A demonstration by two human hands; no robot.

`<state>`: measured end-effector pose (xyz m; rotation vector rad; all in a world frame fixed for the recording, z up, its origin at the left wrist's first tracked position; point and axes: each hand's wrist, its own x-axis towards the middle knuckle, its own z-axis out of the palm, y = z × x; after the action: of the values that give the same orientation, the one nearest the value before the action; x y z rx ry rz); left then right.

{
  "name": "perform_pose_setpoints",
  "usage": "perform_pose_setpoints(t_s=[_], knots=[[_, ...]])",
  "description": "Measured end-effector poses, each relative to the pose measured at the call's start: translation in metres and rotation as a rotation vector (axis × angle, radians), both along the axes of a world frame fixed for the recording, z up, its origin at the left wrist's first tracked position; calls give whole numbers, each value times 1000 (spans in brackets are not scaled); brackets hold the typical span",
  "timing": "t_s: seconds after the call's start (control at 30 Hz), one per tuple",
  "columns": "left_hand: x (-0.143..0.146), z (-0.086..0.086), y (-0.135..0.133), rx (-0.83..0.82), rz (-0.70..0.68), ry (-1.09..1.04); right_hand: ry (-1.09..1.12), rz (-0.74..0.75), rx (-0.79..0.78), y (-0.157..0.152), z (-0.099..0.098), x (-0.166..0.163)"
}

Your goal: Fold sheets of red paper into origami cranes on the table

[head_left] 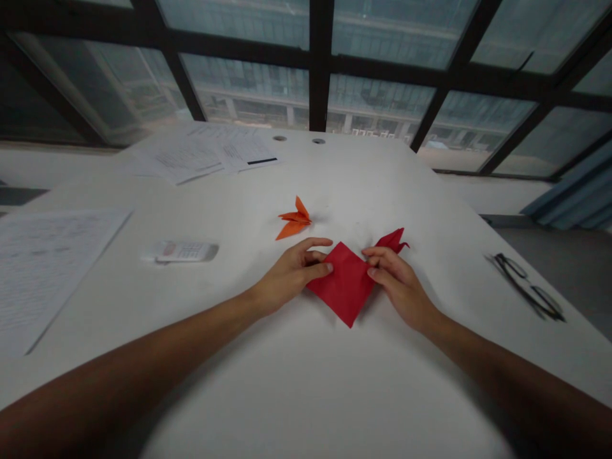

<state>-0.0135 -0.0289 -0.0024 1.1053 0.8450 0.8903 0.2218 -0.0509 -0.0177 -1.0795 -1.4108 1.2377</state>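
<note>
Red paper [345, 290] | L grip [295, 271] & R grip [396, 275] pinch opp. edges | wide tbl [315, 395] nearside

Dim, grey light here, daylight filtering through the dark-framed windows [247, 86], soft shadows pooling under the red paper square [347, 280], white tabletop [306, 382] looking dull, print on the sheets [57, 268] smearing illegibly, eyeglasses [521, 288] blurring, wide-angle stretch at the edges, corners darker
</note>
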Motion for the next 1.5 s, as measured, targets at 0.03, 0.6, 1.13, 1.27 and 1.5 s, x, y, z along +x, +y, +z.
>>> perform_pose_setpoints(t_s=[0.03,0.6,1.13,1.27,1.5], knots=[[0,0,-1,25,-14,21,-18,11,7,-1,2,0],[-5,0,-8,146,-225,-56,-533,25,396,-28,31,-9],[1,0,-11,158,-48,-11,97,77,-119,-19,25,-15],[1,2,-14,194,-129,22,16,129,-168,-20,24,-16],[1,5,-18,236,-218,146,58,172,-253,-23,25,-16]])
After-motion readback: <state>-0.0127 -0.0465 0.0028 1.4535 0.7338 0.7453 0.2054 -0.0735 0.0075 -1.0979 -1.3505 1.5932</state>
